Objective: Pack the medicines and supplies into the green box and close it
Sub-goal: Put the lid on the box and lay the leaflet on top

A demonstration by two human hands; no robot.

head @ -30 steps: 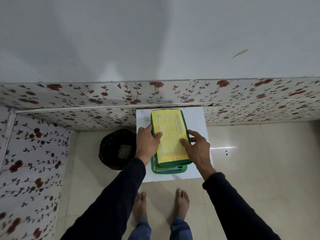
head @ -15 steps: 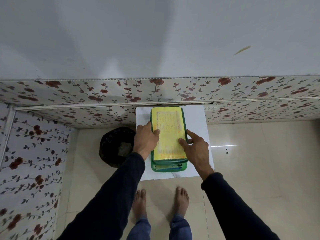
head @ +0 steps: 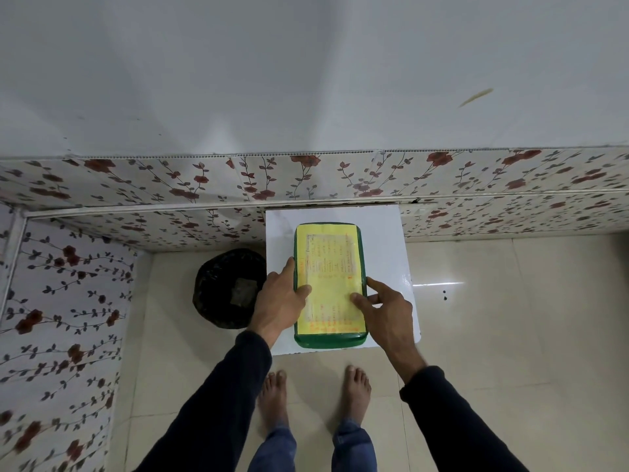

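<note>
The green box (head: pixel 329 341) lies lengthwise on a small white table (head: pixel 391 240). Its lid (head: pixel 328 267), covered by a yellow printed label, sits flat on the box. My left hand (head: pixel 280 298) grips the lid's left edge, thumb on the label. My right hand (head: pixel 388 311) rests at the lid's right edge, thumb pressing the label and forefinger along the side. No medicines or supplies are visible; the box's inside is hidden.
The table stands against a flower-patterned wall panel (head: pixel 306 178). A black bin (head: pixel 228 287) with a dark liner sits on the floor just left of the table. My bare feet (head: pixel 313 393) stand on the beige tiled floor (head: pixel 510 335) below the table's near edge.
The lid, raised and tilted over the box base a second ago, has come down flat onto the box. Both hands followed it down and stayed at its sides.
</note>
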